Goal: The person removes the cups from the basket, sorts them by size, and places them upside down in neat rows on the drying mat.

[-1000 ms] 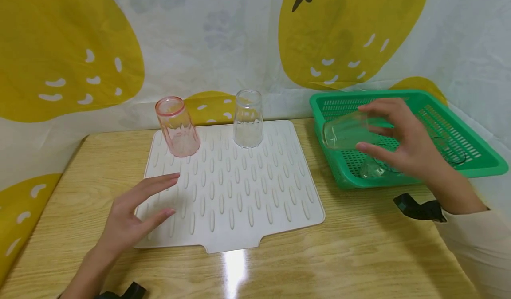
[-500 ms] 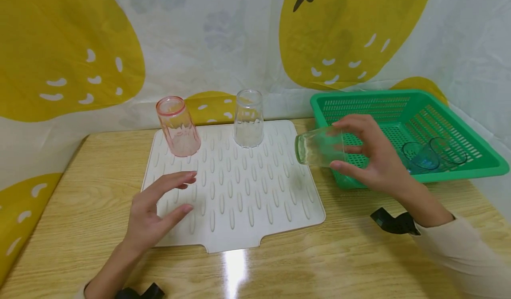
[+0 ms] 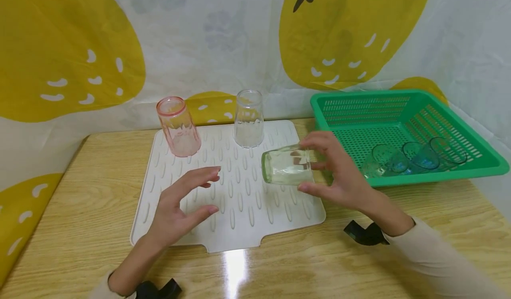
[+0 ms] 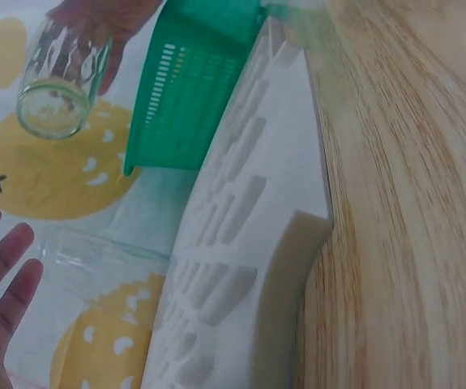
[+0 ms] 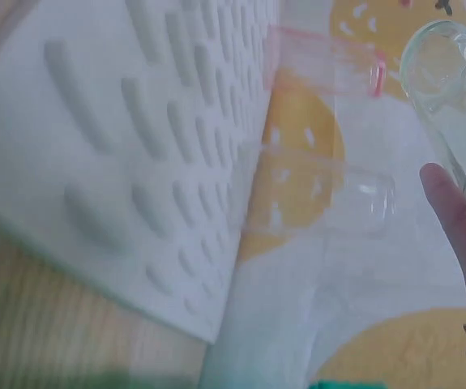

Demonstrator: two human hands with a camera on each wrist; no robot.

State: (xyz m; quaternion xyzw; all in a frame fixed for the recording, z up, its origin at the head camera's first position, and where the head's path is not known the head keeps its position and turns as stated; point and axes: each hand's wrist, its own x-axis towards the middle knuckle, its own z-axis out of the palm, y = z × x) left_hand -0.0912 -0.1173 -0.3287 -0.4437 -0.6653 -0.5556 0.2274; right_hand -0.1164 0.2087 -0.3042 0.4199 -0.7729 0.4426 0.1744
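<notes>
Pinching green-tinted glass [image 3: 285,166] with right hand [image 3: 341,179] near its 3 o'clock end, above white mat [image 3: 231,241]. Holding nothing in relaxed, parted left hand [image 3: 175,210], at 8 o'clock from glass. Probably rigid, light, breakable, slick when wet; best taken round sides.

Rear of drying mat [image 3: 239,221]
Passage is blocked by pink tumbler [image 3: 180,132] and clear tumbler [image 3: 249,123]; between them, room is left.
</notes>
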